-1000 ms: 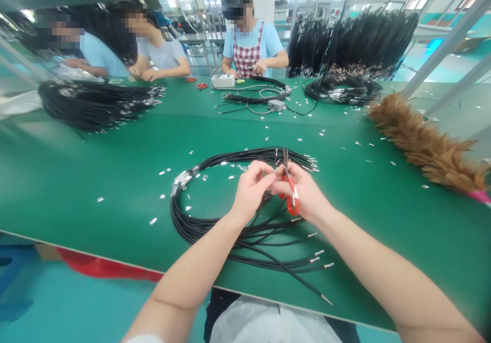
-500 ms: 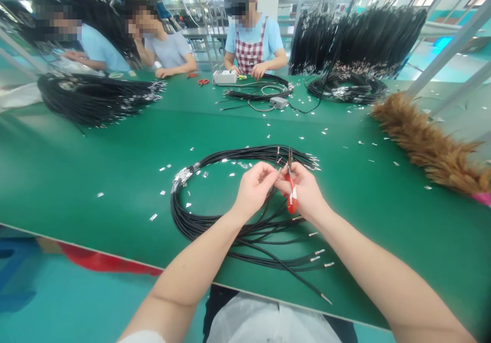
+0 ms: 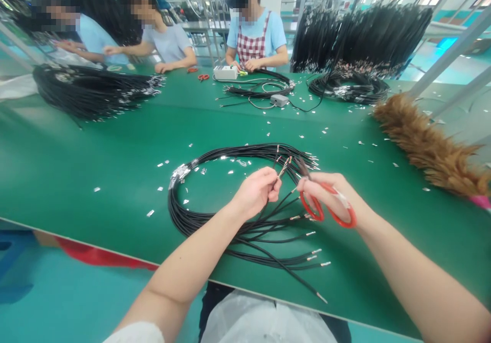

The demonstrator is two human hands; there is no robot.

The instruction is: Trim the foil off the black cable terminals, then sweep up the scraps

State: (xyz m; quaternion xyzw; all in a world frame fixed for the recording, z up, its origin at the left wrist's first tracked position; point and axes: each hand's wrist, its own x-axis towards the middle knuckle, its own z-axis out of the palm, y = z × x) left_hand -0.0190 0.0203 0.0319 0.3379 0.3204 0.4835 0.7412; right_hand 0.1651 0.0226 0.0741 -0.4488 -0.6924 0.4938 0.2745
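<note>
Scissors are pulling away.
Right hand is gripping them, sliding to three o'clock; left hand is pinching the wire.

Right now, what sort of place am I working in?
Most likely a wire-harness assembly workshop. A long green worktable carries coils of black cables, more bundles lie heaped beyond, and other people sit opposite handling them. Your right hand holds red scissors, your left hand a cable end.

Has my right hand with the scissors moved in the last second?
Yes. The right hand with the scissors swung right, away from the left hand, judged against the cable coil.
</note>
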